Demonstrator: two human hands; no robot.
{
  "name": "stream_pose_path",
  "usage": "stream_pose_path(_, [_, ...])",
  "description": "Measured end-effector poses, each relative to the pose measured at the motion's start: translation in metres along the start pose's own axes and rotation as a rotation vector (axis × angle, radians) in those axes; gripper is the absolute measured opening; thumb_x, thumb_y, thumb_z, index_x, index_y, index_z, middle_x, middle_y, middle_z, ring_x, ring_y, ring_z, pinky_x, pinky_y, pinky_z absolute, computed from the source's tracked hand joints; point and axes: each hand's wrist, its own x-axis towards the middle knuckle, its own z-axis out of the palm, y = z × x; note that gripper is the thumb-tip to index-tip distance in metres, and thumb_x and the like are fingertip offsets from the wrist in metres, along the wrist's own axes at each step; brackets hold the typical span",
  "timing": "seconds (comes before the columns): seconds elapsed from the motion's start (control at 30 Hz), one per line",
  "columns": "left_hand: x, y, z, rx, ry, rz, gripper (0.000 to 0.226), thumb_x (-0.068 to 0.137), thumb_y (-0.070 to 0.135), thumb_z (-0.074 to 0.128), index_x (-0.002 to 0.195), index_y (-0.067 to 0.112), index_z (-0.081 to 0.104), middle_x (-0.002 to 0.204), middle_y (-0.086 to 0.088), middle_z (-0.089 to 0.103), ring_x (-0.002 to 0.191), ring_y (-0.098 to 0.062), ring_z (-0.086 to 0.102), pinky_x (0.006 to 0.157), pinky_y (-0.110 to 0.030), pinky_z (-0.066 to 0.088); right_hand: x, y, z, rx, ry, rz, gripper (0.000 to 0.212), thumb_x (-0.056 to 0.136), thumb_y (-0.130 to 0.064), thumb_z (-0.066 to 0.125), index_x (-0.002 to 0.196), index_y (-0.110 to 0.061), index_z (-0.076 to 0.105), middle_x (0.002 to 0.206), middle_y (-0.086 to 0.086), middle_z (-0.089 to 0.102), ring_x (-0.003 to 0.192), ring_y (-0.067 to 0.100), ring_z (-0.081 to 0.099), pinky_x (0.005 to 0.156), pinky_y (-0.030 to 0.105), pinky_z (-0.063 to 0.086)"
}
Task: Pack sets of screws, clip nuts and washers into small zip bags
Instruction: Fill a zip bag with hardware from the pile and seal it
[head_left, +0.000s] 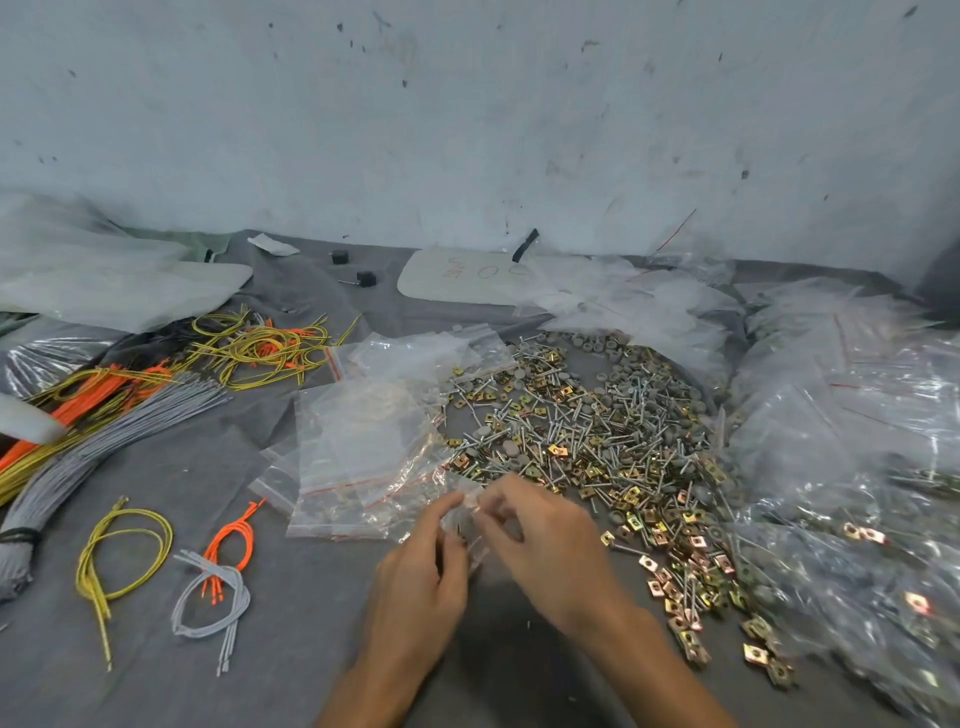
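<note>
Pinching one small zip bag (464, 514), apparently, with left grip (421, 577) and right grip (550, 545) together; screws (597, 431) heaped just beyond.

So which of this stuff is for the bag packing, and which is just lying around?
For the job: bag pinched by left hand and right hand; empty bags; pile of screws, clip nuts and washers; packed bags.
Lying about: coloured cords; grey bundle; white board; black caps.
</note>
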Motion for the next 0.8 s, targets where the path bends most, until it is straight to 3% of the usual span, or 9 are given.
stream_pose_path(0.1, [0.0, 0.003, 0.001, 0.0, 0.005, 0.002, 0.039, 0.091, 0.045, 0.038, 0.126, 0.059, 0.044, 0.071, 0.018, 0.058, 0.064, -0.011, 0.058, 0.063, -0.039, 0.052, 0.016, 0.019, -0.011, -0.072, 0.053, 0.083, 0.006, 0.094, -0.033, 0.062, 0.092, -0.031, 0.058, 0.084, -0.017, 0.061, 0.074, 0.004, 0.057, 0.068, 0.03, 0.048])
stream_pose_path(0.23, [-0.001, 0.002, 0.0, 0.011, -0.01, -0.005, 0.038, 0.093, 0.042, 0.042, 0.126, 0.061, 0.043, 0.07, 0.016, 0.058, 0.063, -0.008, 0.057, 0.062, -0.039, 0.052, 0.051, 0.044, -0.019, -0.203, -0.042, 0.224, 0.008, 0.099, -0.036, 0.056, 0.101, -0.033, 0.064, 0.097, -0.017, 0.056, 0.09, 0.01, 0.058, 0.076, 0.033, 0.048])
stream_pose_path(0.4, [-0.001, 0.003, -0.001, -0.004, -0.031, -0.021, 0.04, 0.092, 0.044, 0.04, 0.127, 0.062, 0.043, 0.073, 0.015, 0.06, 0.066, -0.008, 0.058, 0.062, -0.038, 0.051, 0.073, 0.054, -0.008, -0.33, -0.322, 0.271, 0.028, 0.1, -0.044, 0.05, 0.122, -0.028, 0.06, 0.126, -0.004, 0.054, 0.118, 0.023, 0.049, 0.093, 0.041, 0.048])
stream_pose_path(0.6, [-0.001, 0.005, -0.001, 0.0, -0.042, -0.02, 0.038, 0.093, 0.045, 0.04, 0.127, 0.062, 0.043, 0.07, 0.021, 0.059, 0.061, -0.006, 0.054, 0.056, -0.033, 0.044, 0.068, 0.054, -0.001, -0.355, -0.26, 0.238, 0.016, 0.102, -0.036, 0.049, 0.088, -0.028, 0.054, 0.098, -0.009, 0.053, 0.097, 0.019, 0.053, 0.081, 0.04, 0.051])
stream_pose_path(0.8, [-0.002, 0.005, -0.002, -0.004, -0.043, -0.014, 0.042, 0.098, 0.031, 0.048, 0.128, 0.06, 0.044, 0.07, 0.022, 0.057, 0.061, -0.005, 0.052, 0.057, -0.03, 0.044, 0.062, 0.054, -0.005, -0.343, -0.25, 0.246, 0.017, 0.104, -0.034, 0.045, 0.106, -0.023, 0.058, 0.109, -0.003, 0.057, 0.099, 0.021, 0.054, 0.082, 0.037, 0.05])
